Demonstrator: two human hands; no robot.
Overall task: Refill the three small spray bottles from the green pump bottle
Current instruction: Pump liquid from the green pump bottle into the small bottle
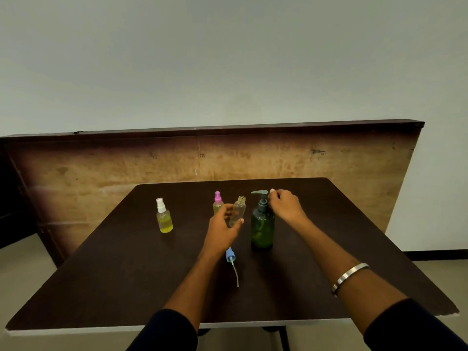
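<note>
The green pump bottle [262,228] stands upright on the dark table [126,269]. My right hand [285,205] hovers beside its pump head, fingers loosely curled, holding nothing I can see. My left hand [224,224] curls around an uncapped clear spray bottle [239,209] just left of the pump bottle. That bottle's blue spray cap [230,255] with its dip tube lies flat on the table nearer me. A pink-capped spray bottle [217,203] stands behind my left hand. A white-capped spray bottle [164,216] with yellow liquid stands further left.
A wooden board [253,158] leans upright behind the table against a pale wall. The table's front edge [101,330] is chipped at the right corner. A metal bangle [349,277] sits on my right wrist.
</note>
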